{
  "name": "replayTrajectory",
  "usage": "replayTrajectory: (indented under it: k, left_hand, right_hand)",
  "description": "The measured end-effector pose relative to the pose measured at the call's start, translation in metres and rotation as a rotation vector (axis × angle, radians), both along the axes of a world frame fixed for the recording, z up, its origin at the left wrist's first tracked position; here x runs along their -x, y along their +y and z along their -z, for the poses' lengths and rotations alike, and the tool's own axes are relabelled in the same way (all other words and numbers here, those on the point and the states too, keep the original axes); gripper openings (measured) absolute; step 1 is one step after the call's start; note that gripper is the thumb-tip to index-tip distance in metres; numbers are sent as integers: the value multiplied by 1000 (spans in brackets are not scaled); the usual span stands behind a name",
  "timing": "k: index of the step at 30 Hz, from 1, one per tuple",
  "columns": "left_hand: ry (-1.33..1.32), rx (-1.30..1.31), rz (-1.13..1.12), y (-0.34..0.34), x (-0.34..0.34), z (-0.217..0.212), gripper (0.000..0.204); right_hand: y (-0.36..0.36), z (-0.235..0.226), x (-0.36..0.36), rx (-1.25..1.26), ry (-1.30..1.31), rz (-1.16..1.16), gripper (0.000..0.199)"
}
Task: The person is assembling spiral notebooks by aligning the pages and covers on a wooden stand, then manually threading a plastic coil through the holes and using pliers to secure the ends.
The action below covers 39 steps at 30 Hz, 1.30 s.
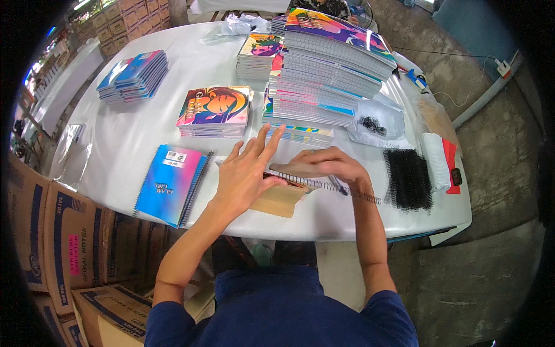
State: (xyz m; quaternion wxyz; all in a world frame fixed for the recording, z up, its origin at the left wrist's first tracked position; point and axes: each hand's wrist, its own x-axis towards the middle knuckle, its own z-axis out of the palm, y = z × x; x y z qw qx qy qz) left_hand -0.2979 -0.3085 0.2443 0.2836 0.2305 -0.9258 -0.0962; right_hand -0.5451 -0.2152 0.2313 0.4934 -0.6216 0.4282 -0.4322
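Note:
My left hand (pixel 248 170) is spread, palm down, at the left end of a notebook edge, its thumb against a tan block (pixel 276 202) at the table's near side. My right hand (pixel 332 164) has its fingers bent together over a black spiral coil (pixel 324 185). The coil runs along the notebook edge, and its loose end passes under my right wrist. Most of that notebook is hidden behind my hands. To the left lie blue and pink spiral notebooks (pixel 171 184) with coils fitted. Several loose black coils (pixel 408 179) lie right of my right hand.
A tall stack of unbound notebooks (pixel 329 69) rises beyond my hands, beside shorter stacks (pixel 214 110). Bound blue notebooks (pixel 133 75) are piled far left. A plastic bag (pixel 378 124) holds small black pieces. Cardboard boxes (pixel 87 231) stand at the lower left. The table (pixel 156 124) has a curved white cover.

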Motion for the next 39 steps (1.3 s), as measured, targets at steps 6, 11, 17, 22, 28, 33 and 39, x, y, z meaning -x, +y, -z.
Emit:
replayTrajectory:
  k: [6,11,17,22,28,33,39]
  left_hand:
    - [-32,21,-28,-4,-1,-2,107]
    - [-10,20,-23,-10,-8,-3,107]
    - [-19,62,-78,-15,-19,0,109]
    - [30,-29,-139,-20,-29,3,114]
    - [445,-438,-28,-32,-33,18,126]
    - [597,-845,-5,-40,-36,43,124]
    - [677,-920,-17,-43,-36,59,122]
  right_hand:
    - [-8,-3,5,-29,-35,21,51]
    - [-22,5,7,-107,-157,48,56]
    - [-31,-9,-14,-124,12,9,51]
    - [-43,-29,-37,-158,397,-13,52]
    - [-45,-21,-33,-150,106,-16,60]
    - [-45,-28,-37,-74,86,-43,61]
    - [-60,-16,-31,-88,208,11,56]
